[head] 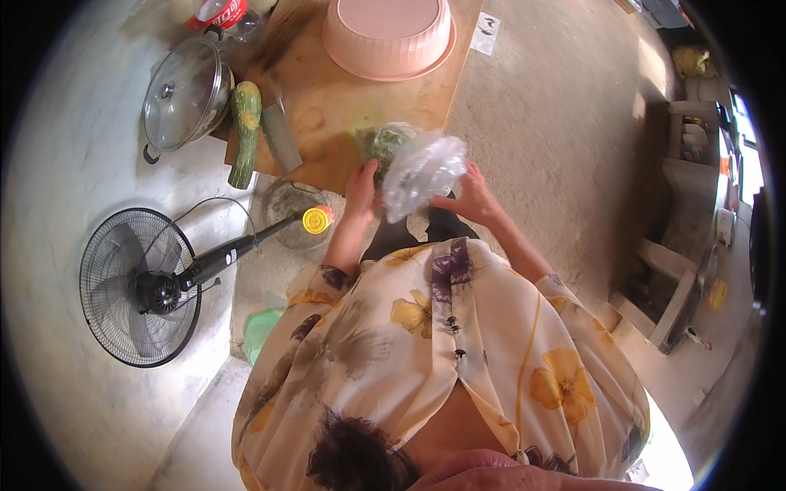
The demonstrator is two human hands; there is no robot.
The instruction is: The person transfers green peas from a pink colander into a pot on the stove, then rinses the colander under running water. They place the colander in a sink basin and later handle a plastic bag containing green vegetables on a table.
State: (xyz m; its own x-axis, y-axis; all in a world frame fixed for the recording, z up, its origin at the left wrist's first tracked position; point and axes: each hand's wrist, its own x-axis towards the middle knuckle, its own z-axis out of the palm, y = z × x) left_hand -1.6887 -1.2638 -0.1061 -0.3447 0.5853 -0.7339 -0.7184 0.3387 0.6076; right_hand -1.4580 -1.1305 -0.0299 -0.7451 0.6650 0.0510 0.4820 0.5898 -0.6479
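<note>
Between my two hands is a clear plastic bag (pixel 424 175), slightly blurred, at the near edge of the wooden table (pixel 344 104). Green leafy vegetables (pixel 387 144) show through its far left part. My left hand (pixel 363 187) grips the bag's left side, the thumb pointing away from me. On the right side, my right hand (pixel 470 197) holds the crumpled plastic with the fingers partly behind it. To the left on the table lie a grey cleaver-like blade (pixel 282 138) and a long green squash (pixel 247 132) with a yellowish patch.
An upturned pink plastic basin (pixel 390 43) occupies the far table. Left are a glass-lidded pot (pixel 184 95) and a bottle with a red label (pixel 224 12). A black fan (pixel 141 288) and yellow-lidded container (pixel 317 220) stand nearer me. Concrete shelving (pixel 669 264) lines the right.
</note>
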